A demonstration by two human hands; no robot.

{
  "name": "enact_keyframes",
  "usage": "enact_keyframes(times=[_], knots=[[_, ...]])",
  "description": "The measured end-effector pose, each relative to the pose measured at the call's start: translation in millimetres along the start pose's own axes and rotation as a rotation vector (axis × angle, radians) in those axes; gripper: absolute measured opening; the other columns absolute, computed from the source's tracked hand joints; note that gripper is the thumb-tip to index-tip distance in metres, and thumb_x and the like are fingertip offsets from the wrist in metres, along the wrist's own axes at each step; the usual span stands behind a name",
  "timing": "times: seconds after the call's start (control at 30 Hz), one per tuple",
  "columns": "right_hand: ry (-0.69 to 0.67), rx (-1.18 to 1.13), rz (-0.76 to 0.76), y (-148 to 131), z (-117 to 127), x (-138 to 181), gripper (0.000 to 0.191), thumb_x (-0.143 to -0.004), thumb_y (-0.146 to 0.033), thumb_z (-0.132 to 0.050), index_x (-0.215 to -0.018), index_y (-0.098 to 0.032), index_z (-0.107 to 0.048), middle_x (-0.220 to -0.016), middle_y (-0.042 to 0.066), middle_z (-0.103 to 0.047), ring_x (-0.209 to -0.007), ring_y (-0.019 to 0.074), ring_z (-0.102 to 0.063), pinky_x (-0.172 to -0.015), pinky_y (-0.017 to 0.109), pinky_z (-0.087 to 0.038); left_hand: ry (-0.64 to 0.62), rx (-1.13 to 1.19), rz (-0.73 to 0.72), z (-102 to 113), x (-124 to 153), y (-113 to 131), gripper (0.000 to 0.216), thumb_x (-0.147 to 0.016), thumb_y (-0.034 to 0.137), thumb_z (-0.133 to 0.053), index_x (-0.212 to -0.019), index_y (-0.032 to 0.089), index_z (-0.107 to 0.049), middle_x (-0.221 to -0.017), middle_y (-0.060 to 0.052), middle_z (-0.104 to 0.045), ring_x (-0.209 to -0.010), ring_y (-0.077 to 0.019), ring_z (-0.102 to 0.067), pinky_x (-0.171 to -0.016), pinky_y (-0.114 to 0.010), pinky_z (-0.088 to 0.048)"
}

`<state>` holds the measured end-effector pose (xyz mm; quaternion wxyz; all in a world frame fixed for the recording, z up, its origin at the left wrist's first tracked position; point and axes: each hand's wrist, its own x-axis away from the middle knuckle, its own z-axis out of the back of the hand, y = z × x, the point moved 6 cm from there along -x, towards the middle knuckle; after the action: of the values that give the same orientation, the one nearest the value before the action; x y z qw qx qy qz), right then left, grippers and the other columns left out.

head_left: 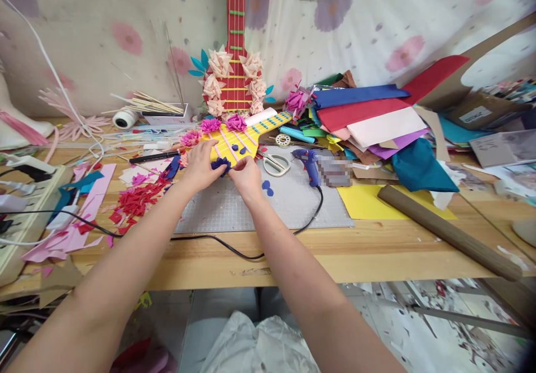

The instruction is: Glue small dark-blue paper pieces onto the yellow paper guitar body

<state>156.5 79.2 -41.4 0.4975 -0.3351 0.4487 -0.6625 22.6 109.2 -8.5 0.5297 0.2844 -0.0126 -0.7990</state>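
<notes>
Two hands hold a small dark blue crinkly flower (pixel 220 165) against a yellow craft guitar with pink strings (pixel 234 141).

The left hand (pixel 200 167) and the right hand (pixel 248 178) both pinch the flower, with bent fingers closed on it. It sits at the guitar's near end, close to some pink paper flowers (pixel 210 124). A blue glue gun (pixel 305 163) and white scissors (pixel 274 163) lie just to the right on the grey cutting mat (pixel 234 211).

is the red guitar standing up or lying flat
Standing up: the red guitar rests against the flowered cloth, its neck running up out of the frame, while the yellow guitar lies flat on the table.
</notes>
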Motion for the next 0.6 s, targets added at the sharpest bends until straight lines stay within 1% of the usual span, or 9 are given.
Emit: enact_keyframes(times=[0.17,0.23,0.33,0.47,0.6], knots=[[-0.045,-0.17,0.004,12,-6,-7,0.023,-0.064,-0.017,-0.058,-0.075,-0.023,-0.039,-0.074,-0.002,-0.058,-0.077,0.0167,-0.062,-0.075,0.034,-0.05,0.002,0.01,0.009,1,0,1,0.057,-0.071,0.031,-0.062,-0.124,0.02,-0.042,-0.125,-0.012,-0.05,-0.119,-0.0288,-0.044,-0.099,-0.044,-0.033],[-0.075,-0.242,-0.01,19,-8,-12,0.024,-0.064,-0.017,-0.057,-0.077,-0.023,-0.038,-0.075,-0.003,-0.057,-0.076,0.0159,-0.063,-0.071,0.034,-0.052,-0.003,0.017,0.019,2,1,1,0.057,-0.071,0.031,-0.063,-0.123,0.02,-0.043,-0.125,-0.012,-0.05,-0.119,-0.0288,-0.044,-0.1,-0.044,-0.033],[-0.123,-0.341,-0.053,26,-10,-17,0.029,-0.062,-0.013,-0.056,-0.078,-0.024,-0.035,-0.076,-0.004,-0.056,-0.071,0.0148,-0.064,-0.064,0.032,-0.054,-0.008,0.022,0.037,2,2,1,0.056,-0.072,0.032,-0.062,-0.123,0.019,-0.043,-0.124,-0.012,-0.05,-0.119,-0.0289,-0.044,-0.1,-0.044,-0.033],[-0.147,-0.336,-0.091,27,-15,-23,0.035,-0.059,-0.008,-0.057,-0.077,-0.025,-0.033,-0.076,-0.004,-0.056,-0.069,0.0154,-0.064,-0.06,0.032,-0.056,-0.01,0.026,0.03,0,2,2,0.056,-0.071,0.031,-0.062,-0.122,0.02,-0.043,-0.125,-0.012,-0.05,-0.12,-0.029,-0.043,-0.1,-0.045,-0.033],[-0.141,-0.301,-0.1,23,-19,-26,0.037,-0.059,-0.005,-0.057,-0.078,-0.025,-0.033,-0.076,-0.004,-0.056,-0.073,0.0163,-0.064,-0.062,0.033,-0.056,-0.007,0.03,0.028,0,2,1,0.055,-0.071,0.03,-0.062,-0.122,0.021,-0.043,-0.125,-0.011,-0.051,-0.12,-0.0288,-0.043,-0.1,-0.045,-0.033]])
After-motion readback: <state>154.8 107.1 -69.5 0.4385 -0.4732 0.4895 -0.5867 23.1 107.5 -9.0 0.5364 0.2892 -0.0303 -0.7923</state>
